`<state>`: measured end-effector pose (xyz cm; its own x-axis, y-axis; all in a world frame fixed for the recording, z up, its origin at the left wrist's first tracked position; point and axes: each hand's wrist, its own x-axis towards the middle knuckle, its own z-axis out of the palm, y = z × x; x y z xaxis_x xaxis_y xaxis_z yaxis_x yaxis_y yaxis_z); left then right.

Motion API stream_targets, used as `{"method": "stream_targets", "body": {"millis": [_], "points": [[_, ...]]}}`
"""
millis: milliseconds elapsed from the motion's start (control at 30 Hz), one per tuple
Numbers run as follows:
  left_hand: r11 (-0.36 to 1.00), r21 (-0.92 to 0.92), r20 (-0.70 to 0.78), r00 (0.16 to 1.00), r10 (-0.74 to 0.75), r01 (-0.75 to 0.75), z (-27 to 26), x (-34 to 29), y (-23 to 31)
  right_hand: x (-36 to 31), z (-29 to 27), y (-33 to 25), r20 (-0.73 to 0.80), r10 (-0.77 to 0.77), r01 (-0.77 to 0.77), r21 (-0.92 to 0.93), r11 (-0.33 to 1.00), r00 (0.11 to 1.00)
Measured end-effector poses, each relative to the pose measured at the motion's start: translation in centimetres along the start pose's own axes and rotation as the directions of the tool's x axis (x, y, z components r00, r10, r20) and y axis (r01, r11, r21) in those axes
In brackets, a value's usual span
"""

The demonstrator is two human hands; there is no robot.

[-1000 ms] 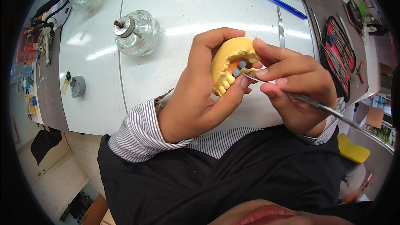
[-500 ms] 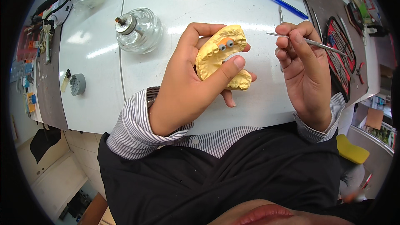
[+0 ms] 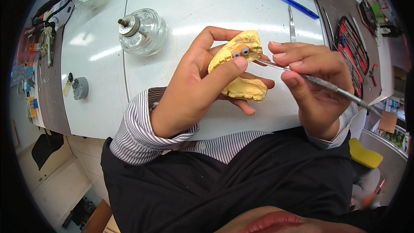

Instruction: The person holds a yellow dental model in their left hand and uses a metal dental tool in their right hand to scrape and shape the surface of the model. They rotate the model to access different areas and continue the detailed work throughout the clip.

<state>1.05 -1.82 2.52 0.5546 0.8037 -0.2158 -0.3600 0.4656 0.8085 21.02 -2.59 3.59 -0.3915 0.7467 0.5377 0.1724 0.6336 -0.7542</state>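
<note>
A yellow plaster dental model (image 3: 245,89), shaped like a horseshoe row of teeth, is gripped in my left hand (image 3: 194,75), the thumb lying across its inner side. Set into its upper part is an orange patch with two small grey ring-shaped pieces (image 3: 240,52). My right hand (image 3: 321,73) pinches a thin metal dental instrument (image 3: 321,83) between thumb and fingers. The tool slants up to the left, and its tip end lies close to the model's right edge beside my left fingertips. Whether the tip touches the model I cannot tell.
A glass spirit lamp (image 3: 145,32) stands left of my hands, with a grey toothed block (image 3: 80,88) farther left. Beyond my right hand lie a scalpel handle (image 3: 292,25) and a blue toothbrush (image 3: 284,1). A red-and-black tool case (image 3: 351,51) sits at the right.
My right hand has moved the instrument down and left to the model, now tilted more steeply. My left hand has turned the model slightly and shifted it right. The scalpel handle is now uncovered.
</note>
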Motion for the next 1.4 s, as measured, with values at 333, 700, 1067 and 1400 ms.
{"method": "stream_targets", "body": {"millis": [333,700,1067,1400], "points": [[0.996,0.068,0.065,0.997,0.049,-0.053,0.2,-0.3,-0.4,0.0,0.2,-0.4,0.096,-0.075,0.084,-0.097,0.992,0.993],[0.967,0.195,0.035,0.987,0.158,-0.162,0.6,-0.3,-0.8,0.2,0.2,-0.7,0.100,-0.026,0.036,-0.095,0.995,0.995],[0.670,0.641,0.030,0.885,0.465,-0.374,-0.1,-0.3,-1.7,0.1,0.8,-0.5,0.108,-0.092,0.102,-0.085,0.991,0.990],[0.481,0.776,0.083,0.822,0.563,-0.407,0.0,-0.5,-1.7,0.0,1.1,-0.6,0.097,-0.083,0.090,-0.076,0.993,0.992]]}}
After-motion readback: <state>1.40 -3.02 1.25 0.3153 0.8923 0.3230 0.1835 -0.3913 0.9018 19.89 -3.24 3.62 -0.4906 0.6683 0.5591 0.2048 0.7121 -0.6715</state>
